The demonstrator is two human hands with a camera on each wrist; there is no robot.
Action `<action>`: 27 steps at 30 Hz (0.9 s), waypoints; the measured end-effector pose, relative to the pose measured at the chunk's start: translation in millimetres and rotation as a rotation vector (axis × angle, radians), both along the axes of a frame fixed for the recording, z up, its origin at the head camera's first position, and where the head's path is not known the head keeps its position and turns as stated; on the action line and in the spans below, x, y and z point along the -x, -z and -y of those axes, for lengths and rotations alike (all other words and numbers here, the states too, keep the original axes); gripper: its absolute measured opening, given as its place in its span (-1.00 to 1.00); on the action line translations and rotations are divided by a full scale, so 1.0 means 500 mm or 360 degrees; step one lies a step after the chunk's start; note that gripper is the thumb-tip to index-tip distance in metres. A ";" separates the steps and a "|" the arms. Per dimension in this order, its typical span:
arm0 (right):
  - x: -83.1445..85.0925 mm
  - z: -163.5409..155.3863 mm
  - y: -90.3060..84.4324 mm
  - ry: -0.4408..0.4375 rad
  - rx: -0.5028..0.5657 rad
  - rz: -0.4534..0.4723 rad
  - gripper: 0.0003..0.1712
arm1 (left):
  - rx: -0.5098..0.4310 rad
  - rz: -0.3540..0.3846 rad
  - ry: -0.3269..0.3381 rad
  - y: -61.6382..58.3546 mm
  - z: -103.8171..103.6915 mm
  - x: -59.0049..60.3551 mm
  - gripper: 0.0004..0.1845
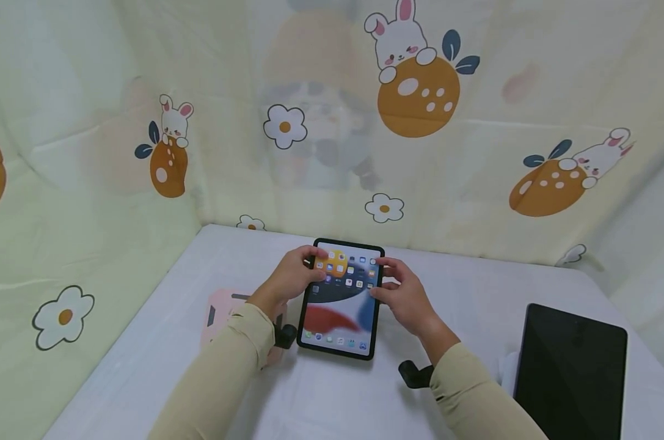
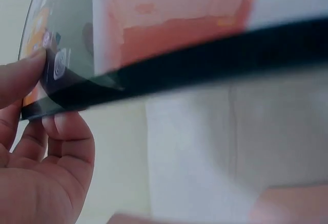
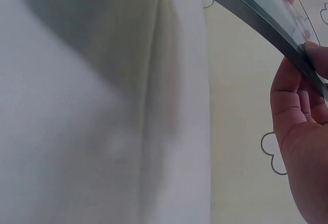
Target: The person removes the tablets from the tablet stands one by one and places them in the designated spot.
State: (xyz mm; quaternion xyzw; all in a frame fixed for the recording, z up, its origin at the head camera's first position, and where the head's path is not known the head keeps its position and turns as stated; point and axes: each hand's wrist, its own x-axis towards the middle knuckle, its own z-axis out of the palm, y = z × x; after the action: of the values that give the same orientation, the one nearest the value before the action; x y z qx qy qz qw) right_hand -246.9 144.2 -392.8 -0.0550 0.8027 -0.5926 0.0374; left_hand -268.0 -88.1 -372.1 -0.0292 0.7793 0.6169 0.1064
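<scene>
Both hands grip tablet (image 1: 339, 299) by its far edges: left hand (image 1: 292, 276), right hand (image 1: 402, 297). Lifting step; next needs steady, level grip.

Setting: a small draped recording booth, apparently makeshift, rather than a furnished room.
- Backdrop: pale yellow cloth (image 1: 321, 122) hung on the far side and the left, creased, printed with cartoon rabbits, orange fruit and white flowers; shapes show dimly through it.
- Right side: plain white sheet (image 1: 653, 244).
- Tabletop (image 1: 474, 293): covered in white fabric, filling the booth floor from near edge to the cloth.
- Contents: lit tablet (image 1: 339, 299) at centre; a dark tablet (image 1: 570, 370) near right; a pink item (image 1: 222, 311) near left, partly hidden.
</scene>
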 end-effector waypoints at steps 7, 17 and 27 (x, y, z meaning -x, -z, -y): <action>0.006 -0.005 0.014 0.0046 0.0006 0.0041 -0.33 | -0.0036 -0.0065 -0.0076 0.014 -0.028 0.010 -0.63; 0.014 -0.004 0.039 0.0103 0.0041 0.0088 -0.32 | -0.0010 -0.0048 -0.0213 0.034 -0.054 0.008 -0.62; 0.024 0.008 0.058 0.0121 0.0071 0.0085 -0.33 | 0.0197 -0.0092 -0.0266 0.046 -0.056 0.016 -0.66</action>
State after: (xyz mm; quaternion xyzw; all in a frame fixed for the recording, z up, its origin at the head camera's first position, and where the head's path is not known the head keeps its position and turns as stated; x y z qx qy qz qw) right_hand -259.0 140.3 -421.6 -0.0094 0.7895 -0.6127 0.0350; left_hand -276.0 -59.9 -395.1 -0.0827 0.8134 0.5750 0.0301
